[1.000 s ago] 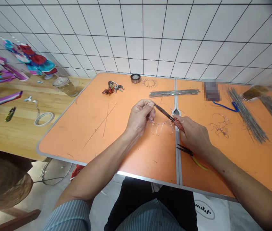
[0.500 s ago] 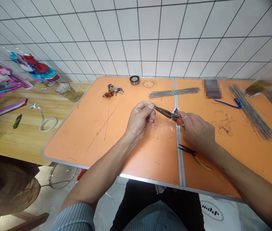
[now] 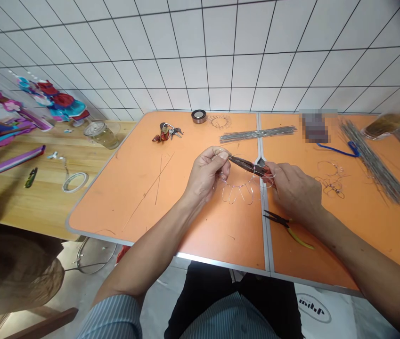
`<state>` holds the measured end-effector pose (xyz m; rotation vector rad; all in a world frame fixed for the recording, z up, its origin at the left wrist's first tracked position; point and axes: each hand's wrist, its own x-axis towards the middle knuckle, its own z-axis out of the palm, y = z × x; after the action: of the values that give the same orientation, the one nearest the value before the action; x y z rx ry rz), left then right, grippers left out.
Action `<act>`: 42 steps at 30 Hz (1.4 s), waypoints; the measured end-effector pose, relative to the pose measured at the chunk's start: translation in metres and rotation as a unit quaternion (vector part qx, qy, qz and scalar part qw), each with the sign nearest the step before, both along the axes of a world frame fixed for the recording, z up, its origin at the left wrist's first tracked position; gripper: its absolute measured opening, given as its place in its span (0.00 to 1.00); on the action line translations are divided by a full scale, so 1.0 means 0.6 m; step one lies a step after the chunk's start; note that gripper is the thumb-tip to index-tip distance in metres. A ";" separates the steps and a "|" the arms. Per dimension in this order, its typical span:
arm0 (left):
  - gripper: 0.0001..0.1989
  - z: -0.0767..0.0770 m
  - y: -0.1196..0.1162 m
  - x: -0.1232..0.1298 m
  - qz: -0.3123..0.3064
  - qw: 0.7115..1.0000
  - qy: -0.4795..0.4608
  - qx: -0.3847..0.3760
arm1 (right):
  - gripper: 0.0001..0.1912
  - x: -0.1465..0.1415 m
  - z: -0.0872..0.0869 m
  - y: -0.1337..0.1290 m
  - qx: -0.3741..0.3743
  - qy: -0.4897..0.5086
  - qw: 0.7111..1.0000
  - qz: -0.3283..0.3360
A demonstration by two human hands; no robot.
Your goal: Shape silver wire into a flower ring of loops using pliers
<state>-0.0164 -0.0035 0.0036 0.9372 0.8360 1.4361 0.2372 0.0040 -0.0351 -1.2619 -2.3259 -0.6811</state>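
Between my hands hangs a ring of thin wire with several petal-like loops [image 3: 238,194], just above the orange table. My left hand [image 3: 207,170] pinches the wire between thumb and fingertips at the ring's left side. My right hand [image 3: 293,188] is wrapped around the red-handled pliers [image 3: 247,165], whose dark jaws point left and reach the wire at my left fingertips. Whether the jaws are fully closed is too small to tell. Below my right wrist lies a second pair of pliers [image 3: 286,226] with black jaws and a yellow handle.
Wire bundles [image 3: 258,134] [image 3: 376,162] lie at the back and right. Bent wire shapes [image 3: 332,186], a tape roll [image 3: 199,116] and keys [image 3: 167,133] rest on the orange table [image 3: 122,188]. A wooden table [image 3: 54,207] with a lidded cup [image 3: 101,135] adjoins on the left.
The pliers in my right hand have tilted slightly, their handle end a little lower. My left hand keeps its pinch on the wire. The whole view has shifted slightly.
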 end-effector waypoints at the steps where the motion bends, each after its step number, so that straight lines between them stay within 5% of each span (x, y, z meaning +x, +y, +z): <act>1: 0.18 0.000 0.000 0.000 0.000 1.000 0.002 0.001 | 0.19 0.000 0.001 0.000 -0.002 0.001 1.000 0.000; 42: 0.17 -0.002 -0.003 -0.002 0.014 0.998 0.055 0.032 | 0.18 0.009 0.016 0.000 -0.007 0.027 0.999 -0.026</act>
<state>-0.0175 -0.0052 0.0022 1.0640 0.8911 1.4526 0.2427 0.0040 -0.0257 -1.3337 -2.2659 -0.6409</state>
